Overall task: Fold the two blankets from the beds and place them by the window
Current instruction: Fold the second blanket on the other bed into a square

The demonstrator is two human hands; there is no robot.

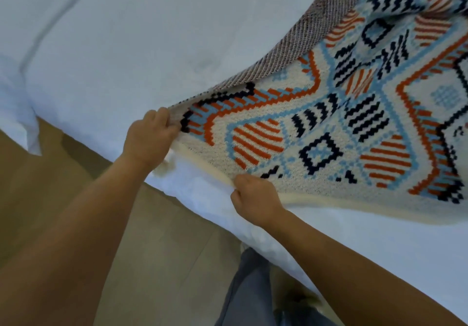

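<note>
Head view is showing both hands busy on one blanket. The left hand [149, 135] is curling tight round a corner of the patterned knit blanket [329, 128] and lifting it, so the stripy brown underside is showing. The right hand [255, 199] is pinching the cream edge close by. The blanket is lying spread on the white bed [114, 47], near its side, and is not folded yet. I think the first fold is only starting. No second blanket or window is showing here, so the folding and the carrying to the window are left to do.
</note>
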